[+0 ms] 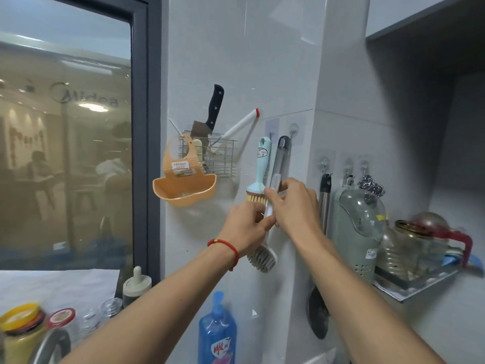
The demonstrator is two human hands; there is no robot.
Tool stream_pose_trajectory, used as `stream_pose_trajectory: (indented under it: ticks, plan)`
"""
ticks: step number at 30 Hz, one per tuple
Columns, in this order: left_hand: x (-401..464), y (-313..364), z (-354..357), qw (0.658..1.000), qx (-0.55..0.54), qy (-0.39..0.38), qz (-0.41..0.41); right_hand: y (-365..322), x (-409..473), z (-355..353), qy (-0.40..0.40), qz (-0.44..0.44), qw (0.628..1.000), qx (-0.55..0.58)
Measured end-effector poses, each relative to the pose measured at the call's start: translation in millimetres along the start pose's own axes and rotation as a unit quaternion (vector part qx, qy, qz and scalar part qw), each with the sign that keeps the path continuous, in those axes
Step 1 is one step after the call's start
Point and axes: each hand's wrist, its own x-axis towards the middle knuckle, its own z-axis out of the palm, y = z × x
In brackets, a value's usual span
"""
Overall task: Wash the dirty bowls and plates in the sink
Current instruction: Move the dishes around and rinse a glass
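Fetching stage: my left hand (245, 224) and right hand (294, 206) both curl fingers round the hanging dish brush (273, 195). Next I'd unhook it, no dishes visible.

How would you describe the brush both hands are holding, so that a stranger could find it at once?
Start at the white tiled wall, right of the window. From a hook there hangs a long brush with a clear handle, held by both hands. Unlike the pale blue brush beside it, its head is round with grey-and-white bristles.
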Motion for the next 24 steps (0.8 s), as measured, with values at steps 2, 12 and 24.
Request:
stream_pose_trajectory:
  ticks: [2, 12, 24]
  plan:
    - [-4, -1, 0, 1.000, -0.014, 0.004, 0.000, -2, -8, -3, 0.027, -0.012, 0.999, -0.015]
    - [-102, -64, -39, 0.998, -0.034, 0.000, -0.062, -6, -102, 49, -0.092, 0.001, 0.986, 0.138]
    - [-434, -234, -170, 0.909, -0.072, 0.204, -0.357, 32, -400, 231, -0.633, -0.024, 0.771, -0.058]
